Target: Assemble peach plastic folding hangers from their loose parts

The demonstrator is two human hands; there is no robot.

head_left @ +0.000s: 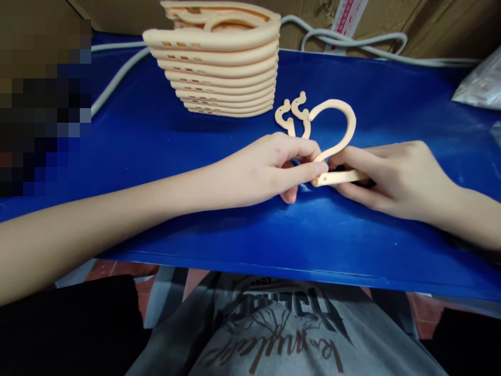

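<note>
A cream plastic hook (349, 122) curves up between my two hands, above the blue tabletop. My left hand (279, 164) pinches the base of the hook between thumb and fingers. A cream arm piece (340, 178) extends right from that base, and my right hand (391, 177) has its fingers closed round its right end. Two small notched cream pieces (282, 114) show just beyond my left hand; their lower ends are hidden behind it, so I cannot tell whether they are held or joined to the hook.
A tall stack of cream hangers (227, 65) stands at the back, left of centre. White cables (352, 40) run along the rear edge of the blue table (219, 235). A clear plastic bag (481, 81) lies at the far right, near brown cardboard (442, 31).
</note>
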